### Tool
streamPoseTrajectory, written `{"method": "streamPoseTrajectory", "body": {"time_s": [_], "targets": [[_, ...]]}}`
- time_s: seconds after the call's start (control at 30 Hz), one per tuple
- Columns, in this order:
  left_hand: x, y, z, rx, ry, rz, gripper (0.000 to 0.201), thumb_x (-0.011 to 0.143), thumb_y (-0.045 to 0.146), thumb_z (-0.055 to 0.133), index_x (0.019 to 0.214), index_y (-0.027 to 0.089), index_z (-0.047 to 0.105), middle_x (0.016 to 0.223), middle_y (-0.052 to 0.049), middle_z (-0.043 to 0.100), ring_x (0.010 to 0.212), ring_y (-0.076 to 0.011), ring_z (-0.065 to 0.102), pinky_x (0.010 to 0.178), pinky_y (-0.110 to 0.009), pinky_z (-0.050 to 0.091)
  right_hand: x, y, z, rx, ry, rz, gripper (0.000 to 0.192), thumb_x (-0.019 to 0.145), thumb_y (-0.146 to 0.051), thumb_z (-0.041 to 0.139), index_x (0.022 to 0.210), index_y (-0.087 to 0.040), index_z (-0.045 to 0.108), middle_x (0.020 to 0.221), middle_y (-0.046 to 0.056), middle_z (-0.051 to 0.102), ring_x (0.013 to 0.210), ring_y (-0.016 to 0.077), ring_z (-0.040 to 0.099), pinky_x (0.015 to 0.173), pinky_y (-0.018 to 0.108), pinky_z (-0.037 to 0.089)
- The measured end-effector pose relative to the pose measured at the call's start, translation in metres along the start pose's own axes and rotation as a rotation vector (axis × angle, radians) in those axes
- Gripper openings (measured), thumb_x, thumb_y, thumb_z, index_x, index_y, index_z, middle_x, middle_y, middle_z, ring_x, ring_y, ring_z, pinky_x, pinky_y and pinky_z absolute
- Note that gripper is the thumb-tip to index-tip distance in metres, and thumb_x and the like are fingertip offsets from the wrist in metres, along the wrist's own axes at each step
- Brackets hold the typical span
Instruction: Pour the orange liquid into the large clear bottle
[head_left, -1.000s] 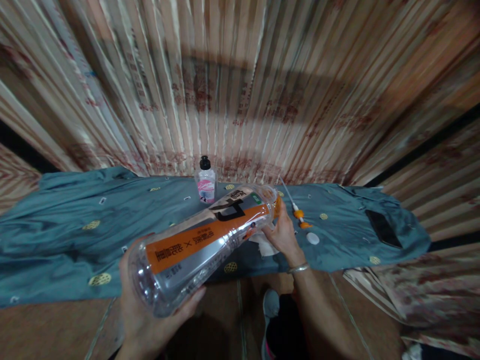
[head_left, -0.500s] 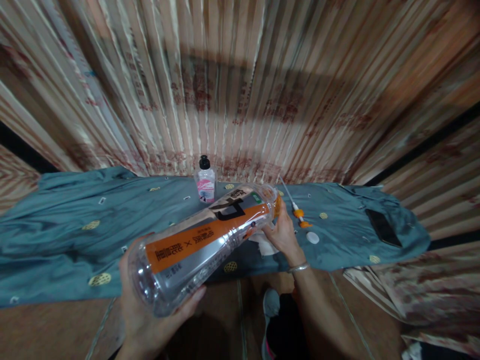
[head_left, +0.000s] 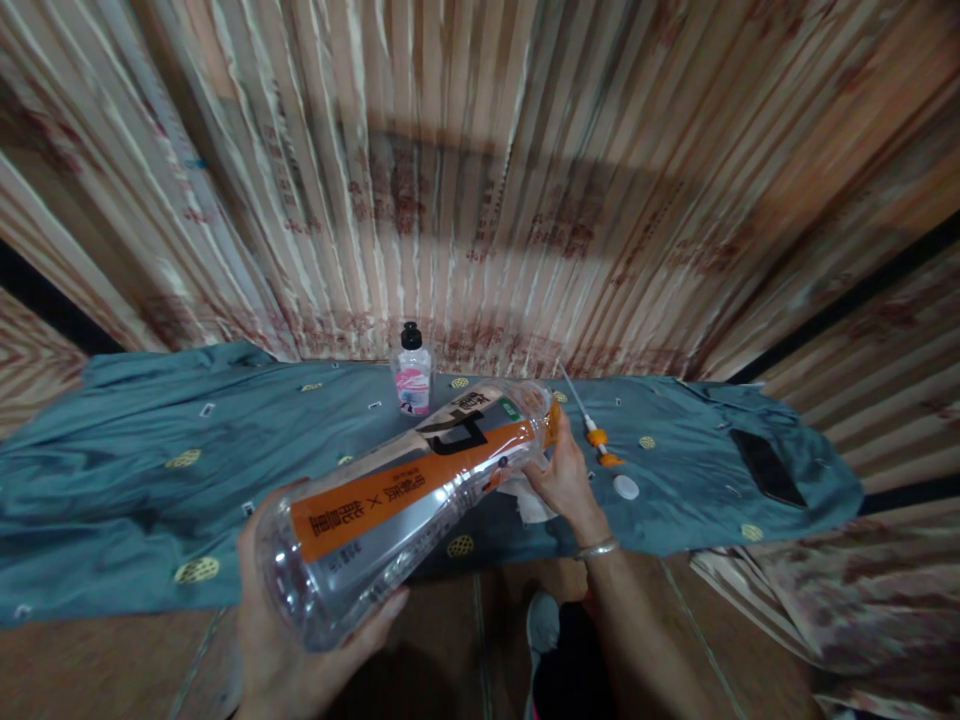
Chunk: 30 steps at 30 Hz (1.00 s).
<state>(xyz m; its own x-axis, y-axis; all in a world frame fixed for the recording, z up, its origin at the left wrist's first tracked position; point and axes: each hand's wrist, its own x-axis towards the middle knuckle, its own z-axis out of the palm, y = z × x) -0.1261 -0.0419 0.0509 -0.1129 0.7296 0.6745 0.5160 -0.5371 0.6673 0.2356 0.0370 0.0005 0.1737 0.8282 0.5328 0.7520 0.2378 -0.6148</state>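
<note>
A large clear plastic bottle [head_left: 420,490] with an orange label is held slanted above the cloth, its base toward me at the left and its neck at the right. My left hand [head_left: 292,630] is wrapped around the base end. At the other end, my right hand [head_left: 562,475] has its fingers closed on the orange cap [head_left: 553,424], partly hidden behind the bottle. An orange and white pump head [head_left: 596,437] with a long tube lies just beyond my right hand. Beside it rests a white disc [head_left: 625,487]. Some white tissue [head_left: 534,502] shows below the bottle neck.
A small clear bottle [head_left: 412,380] with a black cap and pink label stands at the back of the teal cloth [head_left: 135,480]. Toward the right end lies a black phone [head_left: 766,467]. A pleated curtain [head_left: 465,200] hangs behind the table.
The view has tilted slightly, so the table sits a little lower in the picture. Both hands keep their hold on the large bottle, which stays at nearly the same slant.
</note>
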Motion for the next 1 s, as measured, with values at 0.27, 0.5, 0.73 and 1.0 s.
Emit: {"method": "streamPoseTrajectory", "body": {"time_s": [0.27,0.5,0.73,1.0], "targets": [[0.001,0.015,0.006,-0.019,0.053,-0.094,0.091,0.071,0.047,0.103,0.155,0.035,0.069,0.132,-0.009,0.083,0.108,-0.0415,0.088,0.084,-0.056,0.080,0.000,0.000,0.001,-0.006,0.002,-0.038,0.092,0.097,-0.043,0.075,0.177,-0.014,0.041,0.170,0.025,0.066,0.158,0.0410,0.068,0.132,0.063,0.059],[0.001,0.038,0.016,-0.091,0.133,-0.281,0.081,0.073,0.046,0.101,0.146,0.032,0.071,0.132,-0.010,0.083,0.113,-0.0385,0.087,0.093,-0.056,0.078,0.000,0.002,0.003,-0.007,0.015,-0.057,0.091,0.096,-0.042,0.077,0.176,-0.014,0.042,0.169,0.025,0.067,0.155,0.0411,0.070,0.129,0.062,0.061],[0.001,0.009,0.010,-0.027,0.018,-0.078,0.090,0.076,0.045,0.103,0.154,0.024,0.065,0.134,-0.015,0.082,0.116,-0.0387,0.088,0.097,-0.051,0.078,0.001,0.009,0.003,-0.002,0.013,-0.011,0.094,0.093,-0.045,0.079,0.174,-0.015,0.044,0.171,0.026,0.065,0.159,0.0430,0.066,0.131,0.066,0.058],[-0.001,0.003,0.012,-0.028,-0.046,0.017,0.101,0.082,0.038,0.101,0.169,0.027,0.051,0.144,-0.016,0.077,0.126,-0.0381,0.085,0.106,-0.052,0.075,0.006,0.007,-0.001,0.007,0.013,-0.001,0.091,0.092,-0.045,0.078,0.171,-0.014,0.045,0.168,0.026,0.067,0.156,0.0426,0.069,0.131,0.064,0.058]]}}
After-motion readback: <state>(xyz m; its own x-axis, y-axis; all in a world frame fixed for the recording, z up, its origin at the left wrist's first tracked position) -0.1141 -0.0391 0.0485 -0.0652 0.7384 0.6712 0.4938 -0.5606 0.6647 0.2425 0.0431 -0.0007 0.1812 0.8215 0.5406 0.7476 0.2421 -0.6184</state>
